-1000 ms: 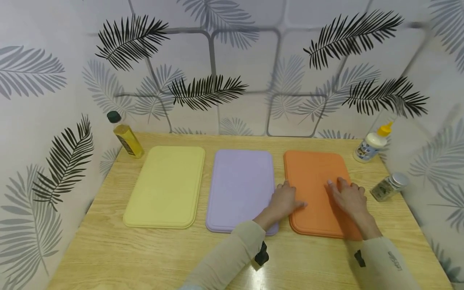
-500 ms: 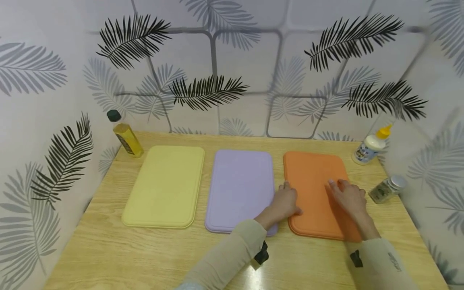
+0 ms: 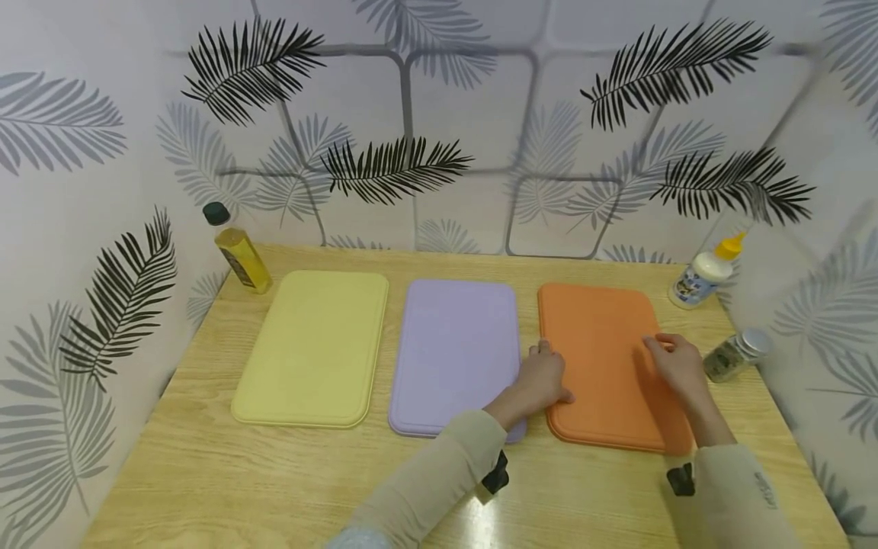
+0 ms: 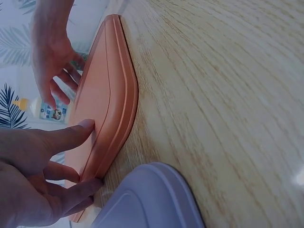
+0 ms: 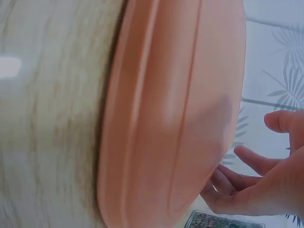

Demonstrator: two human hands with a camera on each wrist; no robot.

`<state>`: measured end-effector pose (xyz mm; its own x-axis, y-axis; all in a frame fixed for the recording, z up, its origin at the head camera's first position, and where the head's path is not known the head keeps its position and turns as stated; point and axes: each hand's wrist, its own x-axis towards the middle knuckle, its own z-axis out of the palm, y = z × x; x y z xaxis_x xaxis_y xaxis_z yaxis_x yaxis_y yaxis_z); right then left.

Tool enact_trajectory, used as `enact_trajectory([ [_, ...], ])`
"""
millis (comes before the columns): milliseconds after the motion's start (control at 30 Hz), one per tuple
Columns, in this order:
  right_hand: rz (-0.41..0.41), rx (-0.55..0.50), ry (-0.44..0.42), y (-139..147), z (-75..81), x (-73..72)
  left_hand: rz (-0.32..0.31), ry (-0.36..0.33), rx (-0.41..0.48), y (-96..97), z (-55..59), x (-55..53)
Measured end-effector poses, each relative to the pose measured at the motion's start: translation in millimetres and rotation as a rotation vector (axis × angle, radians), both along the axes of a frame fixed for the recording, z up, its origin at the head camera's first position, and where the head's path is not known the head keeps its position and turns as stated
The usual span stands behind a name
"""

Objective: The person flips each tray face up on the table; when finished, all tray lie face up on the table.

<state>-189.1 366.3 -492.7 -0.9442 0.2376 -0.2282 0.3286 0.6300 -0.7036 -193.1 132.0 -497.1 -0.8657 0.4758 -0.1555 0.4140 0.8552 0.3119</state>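
Leaf-print wall wraps the back and sides of a wood-grain tabletop. Three flat rectangular panels, rounded corners, ridged rims, sit in a row with narrow gaps: yellow panel toward the left edge, lilac panel mid-table, orange panel toward the right edge. Long sides run front to back; gaps likely leave finger room between neighbours.

Orange one is the piece in hand, lying flat. Left hand is at its left long side: thumb extended over the top near the rim, fingertips at the rim. Reads as a light touch, no firm grip; force can't be judged. Right hand is over the right long side, fingers loosely bent and spread, thumb and index raised. Not wrapped round anything; can't confirm whether the lower fingers touch the rim. Opposite-side placement would help stop the panel skewing, my guess.

Bottles sit out by the corners, probably so they don't crowd the row: green-capped bottle of yellow liquid at back-left, white squeeze bottle with yellow nozzle at back-right. Small lidded jar is at the right edge, just beyond the right hand.
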Motion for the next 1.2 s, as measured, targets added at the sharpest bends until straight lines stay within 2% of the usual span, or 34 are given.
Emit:
enact_trajectory([
  [200,-0.093,-0.067,-0.016,2,1.7,1.0,-0.001,-0.002,0.010,0.0,-3.9,-1.3],
  [433,-0.120,-0.119,-0.044,6,5.5,0.9,0.000,-0.012,0.023,-2.4,-6.1,-3.3],
  [600,-0.151,-0.177,-0.024,9,7.6,0.7,0.000,-0.016,0.029,-2.5,-6.9,-4.9],
  [800,-0.175,-0.140,0.004,7,18.1,2.0,0.016,-0.047,0.054,-4.1,-6.9,-5.8],
  [1000,-0.116,-0.080,0.059,9,35.6,1.8,0.031,-0.061,0.074,-5.1,-5.3,-7.5],
  [1200,-0.011,-0.128,0.062,24,46.7,2.0,0.041,-0.100,0.086,-5.8,-0.8,-7.5],
])
